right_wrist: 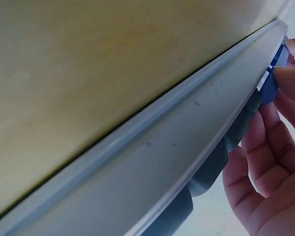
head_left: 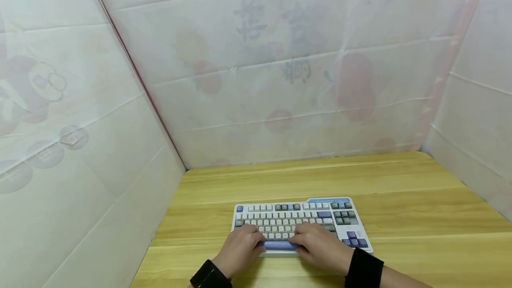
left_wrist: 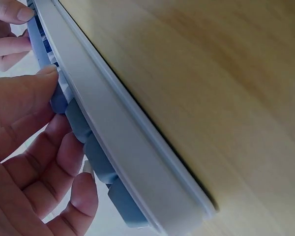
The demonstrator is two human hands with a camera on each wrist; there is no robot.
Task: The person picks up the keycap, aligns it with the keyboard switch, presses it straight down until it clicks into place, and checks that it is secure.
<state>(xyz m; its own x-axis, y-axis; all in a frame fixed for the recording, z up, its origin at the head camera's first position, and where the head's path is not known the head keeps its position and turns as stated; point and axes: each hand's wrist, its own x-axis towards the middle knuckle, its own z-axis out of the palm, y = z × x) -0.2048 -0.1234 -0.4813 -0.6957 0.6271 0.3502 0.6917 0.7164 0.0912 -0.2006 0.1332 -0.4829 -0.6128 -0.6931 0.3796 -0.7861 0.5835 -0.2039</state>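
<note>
A white keyboard point(head_left: 280, 223) with cream, grey and purple keycaps lies flat on the table. Over its left front part rests my left hand point(head_left: 241, 246), the thumb at the left end of the purple space bar point(head_left: 277, 245). My right hand point(head_left: 320, 244) lies over the front keys further right, its thumb at the bar's other end. In the left wrist view, the left hand point(left_wrist: 34, 147) has loosely bent fingers over the keys beside the keyboard's front edge point(left_wrist: 113, 128). The right wrist view shows the right hand point(right_wrist: 280, 142) similarly bent; some fingertips are hidden behind keycaps.
The yellow wood-grain table point(head_left: 420, 217) extends around the keyboard. Pale printed sheets stand at the back point(head_left: 256, 101), the left point(head_left: 100, 168) and the right point(head_left: 476, 101). Black bands point(head_left: 364, 268) wrap both wrists.
</note>
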